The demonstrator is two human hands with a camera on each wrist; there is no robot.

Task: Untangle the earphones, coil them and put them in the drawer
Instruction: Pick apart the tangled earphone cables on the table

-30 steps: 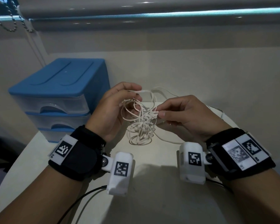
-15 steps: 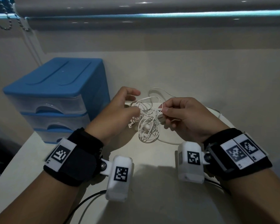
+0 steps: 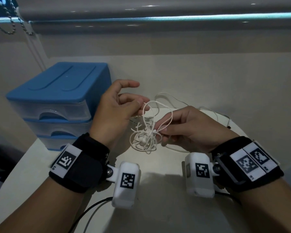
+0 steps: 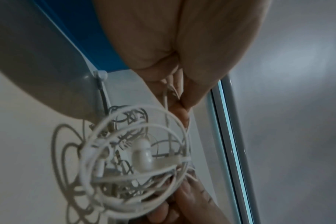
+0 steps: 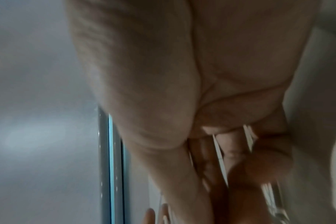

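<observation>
At the far left of the counter stands a blue drawer unit with three clear-fronted drawers, all pushed in. Just right of it the left hand hangs above the counter, its grip pinching a loop of the white cord between thumb and fingertips while the index finger points free. The tangled earphones hang between the two hands, an earbud showing in the middle of the knot, the lowest loops close over the counter. On the right, the right hand pinches strands at the knot's right side. A loose length of cord trails off to the far right.
</observation>
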